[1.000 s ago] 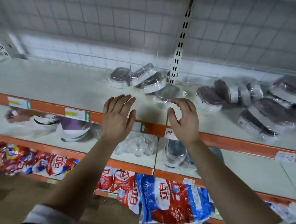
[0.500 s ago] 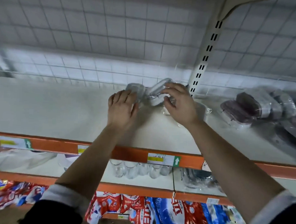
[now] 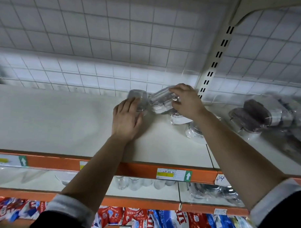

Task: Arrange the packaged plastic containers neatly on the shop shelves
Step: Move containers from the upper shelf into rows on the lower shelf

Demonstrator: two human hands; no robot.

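On the white top shelf [image 3: 52, 124], near the back grid, lie clear-wrapped plastic containers with grey lids. My left hand [image 3: 126, 119] lies with straight fingers against the leftmost container [image 3: 137, 96], which stands tilted on its edge. My right hand [image 3: 186, 102] grips the tilted container next to it [image 3: 159, 98], fingers curled over its top. Two more wrapped containers [image 3: 194, 132] lie under and in front of my right wrist. Dark-lidded wrapped containers [image 3: 253, 115] are heaped on the shelf section to the right.
A slotted upright post [image 3: 214, 65] rises behind my right hand, with wire grid backing [image 3: 97, 43] behind the shelf. Orange shelf edges carry price labels [image 3: 174, 174]. Clear glasses [image 3: 135, 183] stand on the shelf below; red and blue bags [image 3: 159, 221] fill the lowest one.
Both hands reached from the shelf's front edge to the containers at the back. My right hand closed over a tilted container; my left hand settled against the leftmost one. The view moved closer.
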